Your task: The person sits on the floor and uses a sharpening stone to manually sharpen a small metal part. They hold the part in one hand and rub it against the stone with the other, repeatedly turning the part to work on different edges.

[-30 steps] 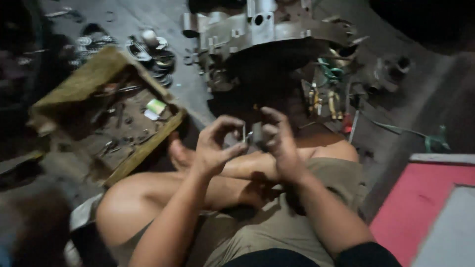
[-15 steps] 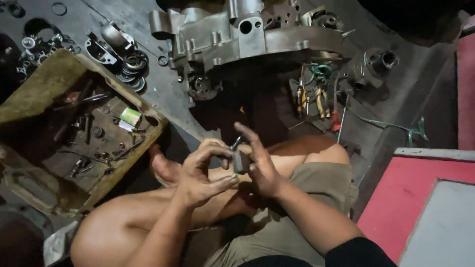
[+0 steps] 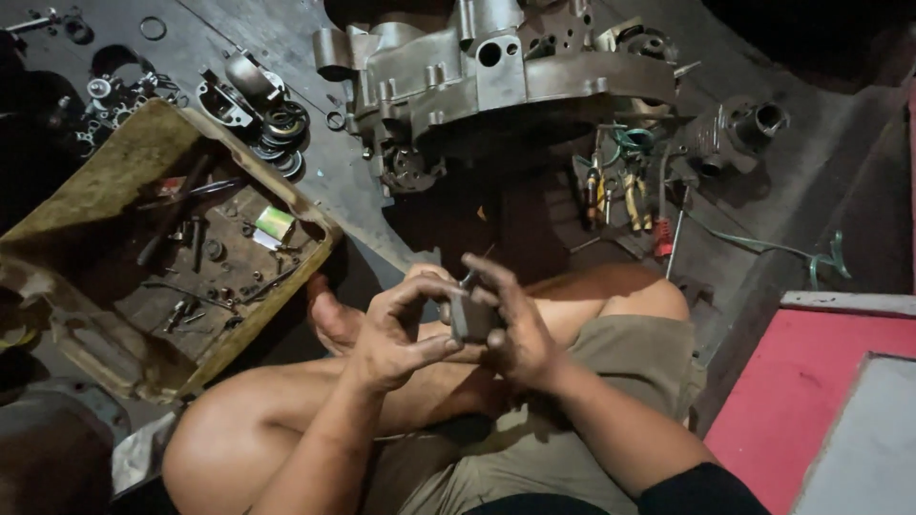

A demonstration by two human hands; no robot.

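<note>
So there's a small grey metal part (image 3: 469, 315) pinched between both hands, right over the crossed legs, near the middle of the view. Left hand (image 3: 405, 329) has its fingers curled onto the part's left side, right hand (image 3: 515, 324) wraps it from the right, both closed on it. Just beyond on the floor sits a big engine casing (image 3: 487, 81). Left of the hands is a grubby tray (image 3: 124, 162) full of bolts and bits. Some screwdrivers (image 3: 611, 191) lie far right of the part.

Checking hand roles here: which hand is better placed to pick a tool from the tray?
Probably the left hand: the tray lies on its side, while the right hand grips the small metal part and is farther away.
</note>
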